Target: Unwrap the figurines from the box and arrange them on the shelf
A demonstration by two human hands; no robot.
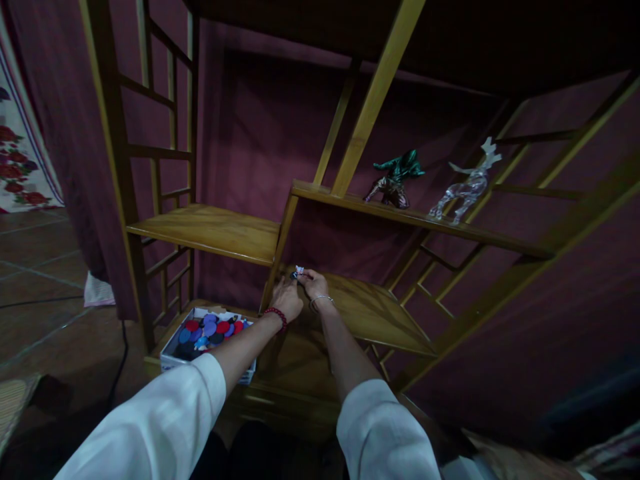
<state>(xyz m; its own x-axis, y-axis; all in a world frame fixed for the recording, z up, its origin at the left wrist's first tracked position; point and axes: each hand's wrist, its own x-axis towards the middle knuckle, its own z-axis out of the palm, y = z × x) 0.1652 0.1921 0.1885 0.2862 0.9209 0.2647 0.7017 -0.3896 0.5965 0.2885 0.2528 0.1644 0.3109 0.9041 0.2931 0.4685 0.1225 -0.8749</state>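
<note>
Both my hands meet at the left end of the lower right shelf (370,310). A small white figurine with a dark lower part (299,270) is pinched in the fingertips of my right hand (315,285). My left hand (287,299), with a red bead bracelet at the wrist, is closed close beside it, its fingers at the dark part of the figurine. Whether the left fingers grip that part or only touch it, I cannot make out. The figurine's lower end is partly hidden by the fingers.
A white box (173,360) of red, blue, purple and black round pieces stands at lower left. On the upper right shelf are a green and bronze crouching figure (397,177) and a clear deer figurine (465,190). A middle left shelf (210,230) and wooden posts surround my hands.
</note>
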